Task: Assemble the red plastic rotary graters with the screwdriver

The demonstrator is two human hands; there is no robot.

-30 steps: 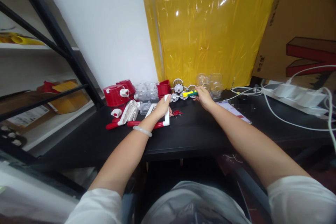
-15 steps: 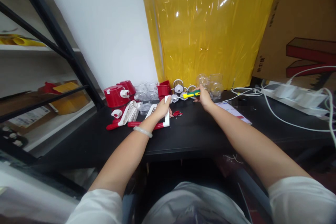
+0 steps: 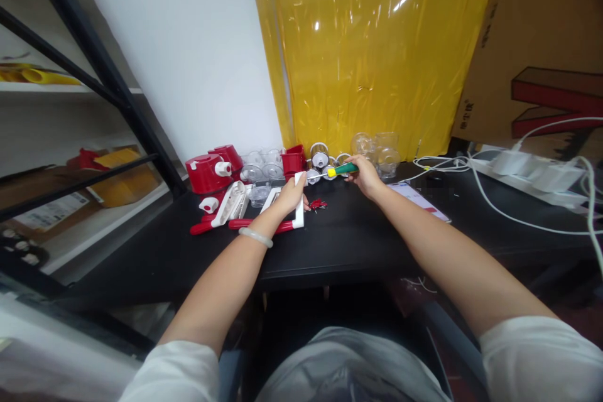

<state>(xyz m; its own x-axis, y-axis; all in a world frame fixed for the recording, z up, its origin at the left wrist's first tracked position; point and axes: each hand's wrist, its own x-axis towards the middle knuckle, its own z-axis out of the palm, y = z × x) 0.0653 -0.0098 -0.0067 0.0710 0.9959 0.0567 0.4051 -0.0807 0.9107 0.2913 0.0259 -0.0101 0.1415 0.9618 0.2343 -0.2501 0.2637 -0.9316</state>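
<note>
My left hand [image 3: 291, 195] is closed around a white plastic arm with a red handle [image 3: 299, 217], holding it up on edge at the table. In my right hand [image 3: 365, 177] is a screwdriver [image 3: 343, 169] with a green and yellow handle, its shaft pointing left. The screwdriver's tip meets the upper end of the white arm, near my left fingers; the exact contact is too small to see. Just right of my left hand lies a small heap of red pieces [image 3: 318, 204]. More white parts with red handles [image 3: 229, 204] lie left of my left hand.
Red housings [image 3: 207, 173], clear plastic cups [image 3: 264, 163] and metallic drums [image 3: 320, 156] line the back of the black table [image 3: 339, 245]. More clear cups [image 3: 387, 160] stand behind my right hand. A phone [image 3: 419, 201], white cables and a power strip [image 3: 527, 176] lie on the right.
The screwdriver handle has turned about its axis, showing more green now. My right fingers have shifted on it slightly. My left hand and the white arm stay in place.
</note>
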